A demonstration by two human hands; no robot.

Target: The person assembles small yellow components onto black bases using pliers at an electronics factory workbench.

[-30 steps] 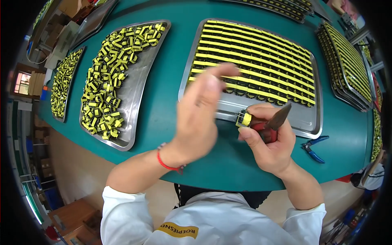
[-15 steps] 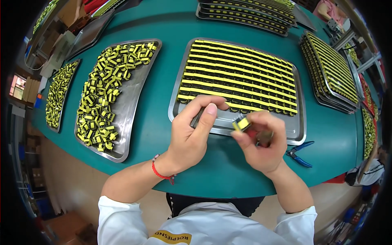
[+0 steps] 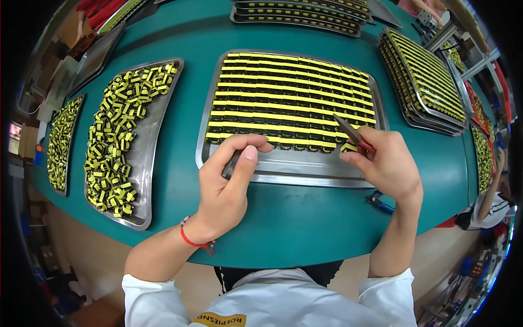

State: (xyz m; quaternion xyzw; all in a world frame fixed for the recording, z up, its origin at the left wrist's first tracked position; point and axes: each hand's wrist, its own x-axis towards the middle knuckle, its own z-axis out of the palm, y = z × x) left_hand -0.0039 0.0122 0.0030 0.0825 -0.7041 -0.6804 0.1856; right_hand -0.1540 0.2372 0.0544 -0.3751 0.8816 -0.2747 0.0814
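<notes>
My right hand (image 3: 393, 166) grips a tool with a dark pointed blade and red handle (image 3: 366, 146); its tip points away over the rows. At its thumb and fingertips is a small yellow-and-black component (image 3: 347, 147), at the right end of the nearest row in the metal tray (image 3: 305, 179). Rows of matching components (image 3: 294, 98) fill most of that tray, yellow strips up. Over the tray's front left corner is my left hand (image 3: 226, 182), fingers curved, thumb apart from the forefinger. Nothing held shows there; the palm side is partly hidden.
Loose components heap in a tray (image 3: 155, 158) at the left, with another filled tray (image 3: 65, 144) beyond. Stacked trays stand at the back (image 3: 299, 22) and right (image 3: 425, 82). Blue-handled pliers (image 3: 380, 201) lie by my right wrist. Other people are at the far edges.
My right hand has carried the component from in front of the tray to the nearest row's right end. The tool's blade now points forward. The whole view has shifted slightly.
</notes>
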